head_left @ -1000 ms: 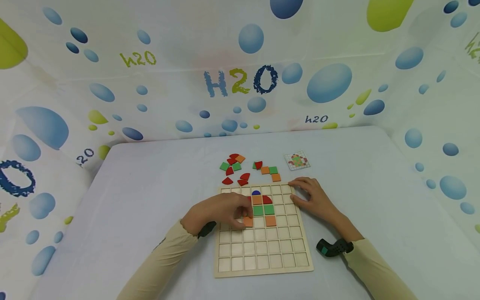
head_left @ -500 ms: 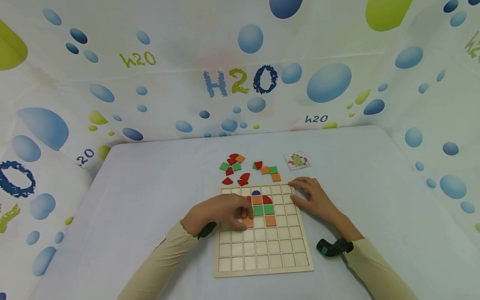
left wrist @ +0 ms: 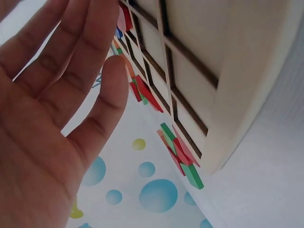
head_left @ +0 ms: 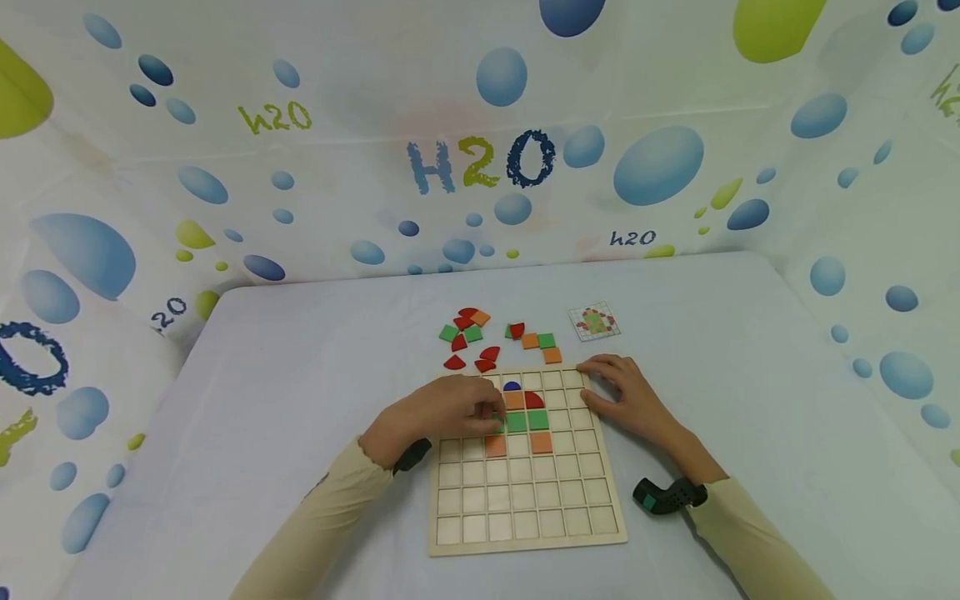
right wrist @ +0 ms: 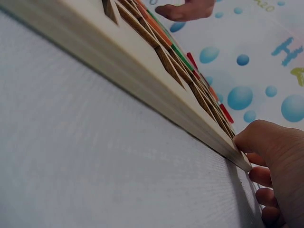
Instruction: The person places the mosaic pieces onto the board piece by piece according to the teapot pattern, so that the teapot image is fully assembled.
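Observation:
A wooden grid board (head_left: 528,500) lies on the table with coloured pieces set in its cells. Over its upper left part is my left hand (head_left: 427,412), palm down with bent, relaxed fingers. Its fingertips are by a green tile (head_left: 498,423) and cover the cells to the left; whether they touch a piece is hidden. Beside that tile are two green tiles (head_left: 527,420), an orange tile (head_left: 513,401), a red quarter-circle (head_left: 534,400) and a blue half-circle (head_left: 512,386). Two more orange tiles (head_left: 496,446) sit below. My right hand (head_left: 633,400) rests its thumb and forefinger against the board's far right corner.
Beyond the board lie several loose red, green and orange pieces (head_left: 472,333), some overlapping. More orange and green tiles (head_left: 530,340) are right of them. A pattern card (head_left: 595,322) lies at the back right. Behind the table hangs a printed cloth (head_left: 337,200).
My left hand has shifted slightly up the board, its thumb moving off the lower orange tile. The red piece left of the upper orange tile is now covered. My right hand stays put.

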Available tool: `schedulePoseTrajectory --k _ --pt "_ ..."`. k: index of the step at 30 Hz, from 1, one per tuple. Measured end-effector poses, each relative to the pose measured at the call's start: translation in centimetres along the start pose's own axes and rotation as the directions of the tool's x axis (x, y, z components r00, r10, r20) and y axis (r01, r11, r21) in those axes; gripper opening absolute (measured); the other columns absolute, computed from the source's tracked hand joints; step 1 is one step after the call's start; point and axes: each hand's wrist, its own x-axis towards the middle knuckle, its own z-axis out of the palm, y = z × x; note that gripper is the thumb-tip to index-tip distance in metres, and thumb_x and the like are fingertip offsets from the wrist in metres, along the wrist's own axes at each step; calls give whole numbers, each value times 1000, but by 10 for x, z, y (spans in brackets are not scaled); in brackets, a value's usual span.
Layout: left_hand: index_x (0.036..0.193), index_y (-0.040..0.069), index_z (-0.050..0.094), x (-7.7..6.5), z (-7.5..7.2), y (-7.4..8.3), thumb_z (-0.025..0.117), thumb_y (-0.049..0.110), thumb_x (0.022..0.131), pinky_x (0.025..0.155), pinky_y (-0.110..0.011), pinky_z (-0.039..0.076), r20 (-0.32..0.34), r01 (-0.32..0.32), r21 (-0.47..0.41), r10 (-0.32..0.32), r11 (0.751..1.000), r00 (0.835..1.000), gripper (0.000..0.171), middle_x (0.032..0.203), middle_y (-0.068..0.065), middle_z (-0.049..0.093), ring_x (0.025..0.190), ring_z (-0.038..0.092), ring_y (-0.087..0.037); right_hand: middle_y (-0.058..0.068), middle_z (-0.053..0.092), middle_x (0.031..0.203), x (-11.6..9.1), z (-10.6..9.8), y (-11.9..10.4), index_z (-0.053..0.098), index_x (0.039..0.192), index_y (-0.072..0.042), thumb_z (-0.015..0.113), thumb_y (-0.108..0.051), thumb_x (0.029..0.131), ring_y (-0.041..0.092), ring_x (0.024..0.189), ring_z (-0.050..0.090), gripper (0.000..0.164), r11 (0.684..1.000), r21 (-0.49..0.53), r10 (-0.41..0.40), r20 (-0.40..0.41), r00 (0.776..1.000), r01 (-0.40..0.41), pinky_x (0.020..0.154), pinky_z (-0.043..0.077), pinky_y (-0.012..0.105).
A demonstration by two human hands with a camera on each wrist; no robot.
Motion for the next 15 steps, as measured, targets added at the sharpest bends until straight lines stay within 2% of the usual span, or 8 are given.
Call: schedulePoseTrajectory --k 3,10,15 --pt "99 18 71 2 -4 -1 68 25 92 72 -22 47 -9 35 6 -35 999 999 10 84 12 58 79 54 -6 17 56 126 0 0 0 64 123 -5 72 -9 85 30 108 45 38 1000 7 11 5 1000 -11 87 40 50" --pt "98 17 72 6 -8 -16 66 20 92 72 -22 48 -82 -10 45 14 999 997 9 84 10 60 77 55 -6 17 55 127 0 0 0 64 123 -5 72 -9 86 30 109 45 39 1000 8 18 8 1000 -18 87 41 50" --pt "100 14 73 6 -9 -24 66 19 92 73 -22 49 -129 26 96 -14 995 992 12 91 6 67 76 56 -6 18 56 127 -1 0 0 64 123 -4 72 -9 86 31 110 45 38 1000 7 16 6 1000 -16 88 41 51"
